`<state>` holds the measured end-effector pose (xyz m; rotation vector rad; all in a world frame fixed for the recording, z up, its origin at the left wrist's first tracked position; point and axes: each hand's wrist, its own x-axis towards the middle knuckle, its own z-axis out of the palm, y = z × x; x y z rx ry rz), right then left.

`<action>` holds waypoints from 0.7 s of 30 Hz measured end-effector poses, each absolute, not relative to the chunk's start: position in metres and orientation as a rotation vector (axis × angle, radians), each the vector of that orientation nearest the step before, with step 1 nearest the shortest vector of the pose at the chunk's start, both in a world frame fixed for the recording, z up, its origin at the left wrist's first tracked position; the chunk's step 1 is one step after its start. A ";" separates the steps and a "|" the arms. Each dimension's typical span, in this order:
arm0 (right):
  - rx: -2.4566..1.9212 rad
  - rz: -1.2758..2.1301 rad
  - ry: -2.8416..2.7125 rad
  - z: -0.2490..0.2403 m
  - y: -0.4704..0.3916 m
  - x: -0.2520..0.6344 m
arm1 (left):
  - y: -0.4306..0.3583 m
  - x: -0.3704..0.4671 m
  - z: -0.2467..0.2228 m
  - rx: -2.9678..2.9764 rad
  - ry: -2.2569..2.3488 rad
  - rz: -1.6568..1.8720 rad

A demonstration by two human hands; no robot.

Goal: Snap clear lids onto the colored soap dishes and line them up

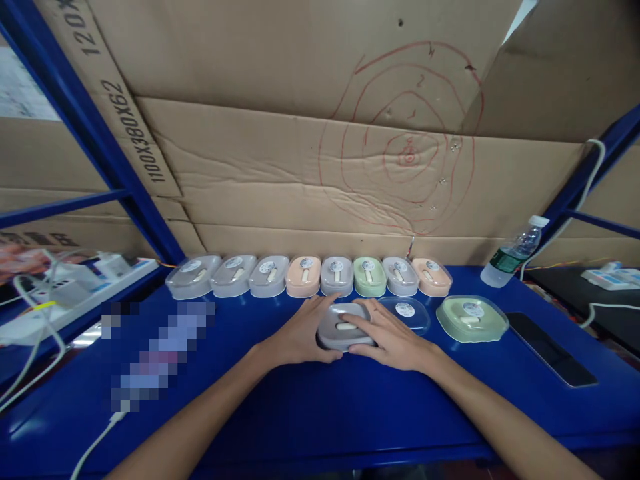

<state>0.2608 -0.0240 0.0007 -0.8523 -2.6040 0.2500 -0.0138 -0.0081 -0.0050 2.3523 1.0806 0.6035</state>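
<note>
Row of lidded cases [337, 280] could get bumped if push slides grey case [336, 339] back; loose clear lid [419, 323] could skid if right hand [395, 343] brushes it. Left hand [297, 333], part-open, grips left side of grey case on blue table [300, 413]; right hand, part-open, grips right side, fingers over top.

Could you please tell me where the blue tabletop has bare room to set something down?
The blue tabletop is bare between the forearms, nearer than the grey plastic box, and between the right forearm and flat black phone. It is crowded along the brown cardboard wall, with eight pastel lidded boxes, and beside the right hand, with a clear plastic lid.
</note>
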 end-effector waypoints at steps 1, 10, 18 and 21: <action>-0.863 0.273 -2.594 0.001 -0.024 0.261 | -0.008 -0.014 -0.005 2.330 1.081 0.606; -0.932 0.395 -2.404 0.009 -0.018 0.269 | -0.002 -0.016 -0.014 2.211 1.056 0.712; -0.955 0.481 -2.116 0.010 0.000 0.289 | -0.002 -0.021 -0.003 2.218 0.992 0.625; -0.988 0.400 -2.204 0.009 -0.006 0.287 | -0.003 -0.026 0.003 2.231 1.014 0.598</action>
